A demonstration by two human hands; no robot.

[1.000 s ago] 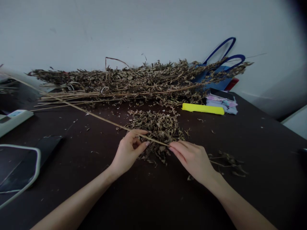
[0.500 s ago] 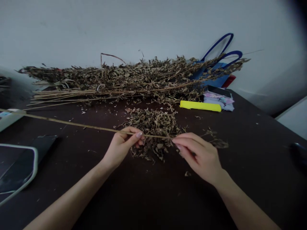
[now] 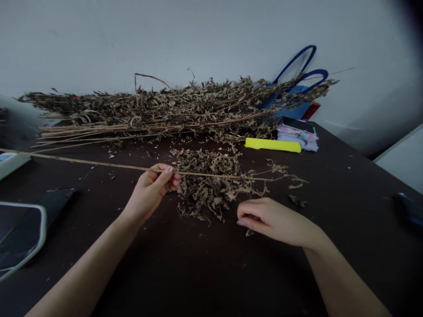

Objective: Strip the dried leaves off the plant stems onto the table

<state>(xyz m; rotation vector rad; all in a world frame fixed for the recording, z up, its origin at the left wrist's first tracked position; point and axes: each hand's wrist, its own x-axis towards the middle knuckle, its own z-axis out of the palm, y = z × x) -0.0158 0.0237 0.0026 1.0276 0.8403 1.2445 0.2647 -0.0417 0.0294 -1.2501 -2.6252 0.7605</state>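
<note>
My left hand (image 3: 152,189) pinches a long, thin dried stalk (image 3: 99,164) that runs level from the far left to a few leafy twigs at its right tip. The stalk hangs just above a loose heap of stripped dry leaves (image 3: 208,182) on the dark table (image 3: 205,268). My right hand (image 3: 271,219) rests low on the table to the right of the heap, fingers curled in, off the stalk; whether anything is inside them is hidden. A big bundle of dried leafy stalks (image 3: 172,110) lies along the wall behind.
A yellow bar-shaped object (image 3: 272,145) and folded pastel cloths (image 3: 299,134) lie at the back right, in front of a blue bag with loop handles (image 3: 297,88). A dark tablet with a white rim (image 3: 20,229) and a white device (image 3: 11,160) sit at the left.
My right hand let go of the stalk and dropped to the table. My left hand drew the stalk leftward and up, swinging it level, so its leafy tip now shows on the right.
</note>
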